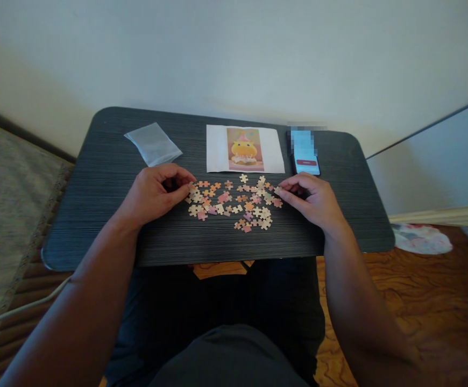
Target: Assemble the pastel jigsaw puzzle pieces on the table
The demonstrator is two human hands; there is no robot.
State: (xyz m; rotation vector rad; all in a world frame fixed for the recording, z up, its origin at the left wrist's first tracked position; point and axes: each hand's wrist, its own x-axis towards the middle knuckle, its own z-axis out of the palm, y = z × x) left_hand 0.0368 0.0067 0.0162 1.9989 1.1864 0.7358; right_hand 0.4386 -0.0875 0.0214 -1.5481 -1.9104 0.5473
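Loose jigsaw puzzle pieces [222,198], cream, orange and pink, lie scattered over the middle of a dark table [169,242]. At the left edge of the pieces, my left hand [157,193] is closed, thumb and forefinger pinching a puzzle piece that is mostly hidden by the fingertips. My right hand [312,200] sits at the right edge, with a pale puzzle piece [278,190] between its thumb and fingers. Just behind the pieces lies a white sheet [217,148] bearing a picture [245,150] of a yellow cartoon figure in a party hat with a cake.
A clear plastic bag [154,144] lies at the table's back left. Right of the sheet is a phone [306,153] with its screen lit. Behind the table rises a pale wall [234,59]. A crumpled plastic bag [422,238] rests on the wooden floor [419,301] at right.
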